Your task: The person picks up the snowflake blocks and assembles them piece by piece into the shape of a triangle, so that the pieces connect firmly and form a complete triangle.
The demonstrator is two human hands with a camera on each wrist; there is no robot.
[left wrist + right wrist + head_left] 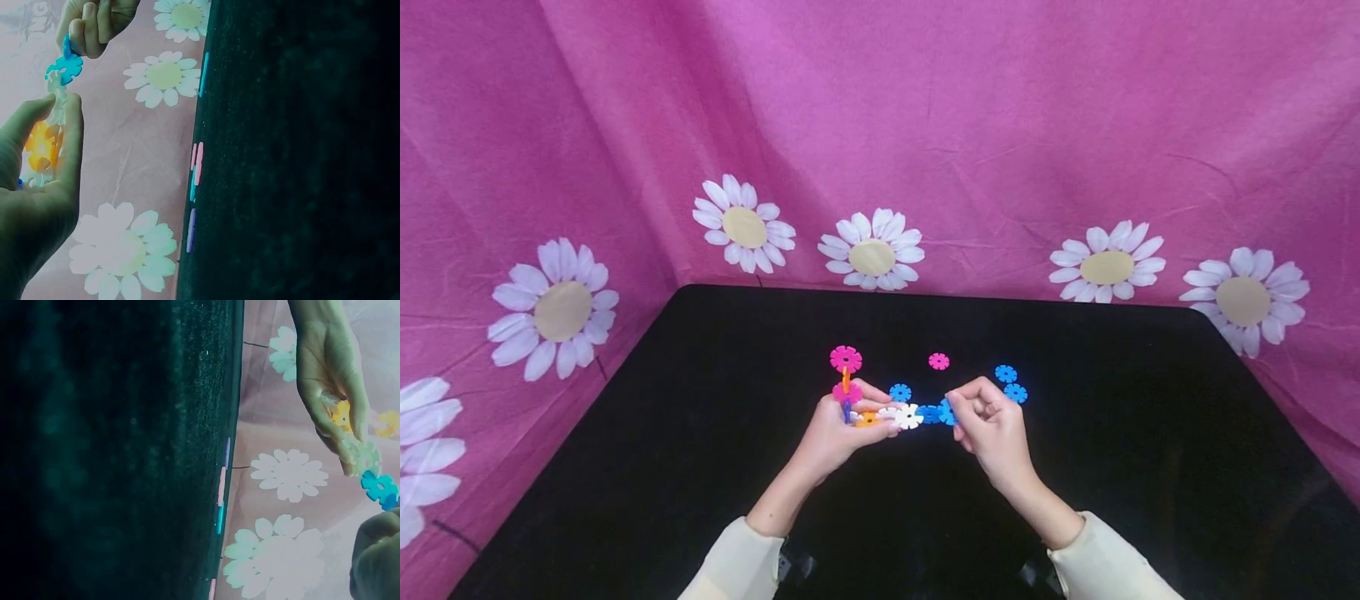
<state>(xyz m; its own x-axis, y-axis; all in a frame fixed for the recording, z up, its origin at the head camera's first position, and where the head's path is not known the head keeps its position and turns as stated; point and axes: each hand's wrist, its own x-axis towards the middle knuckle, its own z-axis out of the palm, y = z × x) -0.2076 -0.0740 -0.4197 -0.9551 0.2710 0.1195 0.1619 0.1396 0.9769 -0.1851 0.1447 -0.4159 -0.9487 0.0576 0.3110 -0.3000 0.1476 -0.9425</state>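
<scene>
A chain of notched plastic discs joined edge to edge runs between both hands. My left hand [838, 429] pinches it at a white disc [910, 417] between thumb and fingers. An orange disc [42, 147] sits in front of the left palm, partly covered. From the chain's left end rises a stack topped by a pink disc [846, 359]. Beyond the white disc comes a blue disc [379, 485]. My right hand [998, 429] pinches another blue disc [948, 412] at the chain's right end. The fingers hide part of that disc.
Loose discs lie on the black table [737, 350] behind the hands: a blue one [900, 392], a pink one [938, 361], and a pair of blue ones [1006, 373] to the right. A pink curtain [962, 125] with daisies hangs close behind the table's far edge.
</scene>
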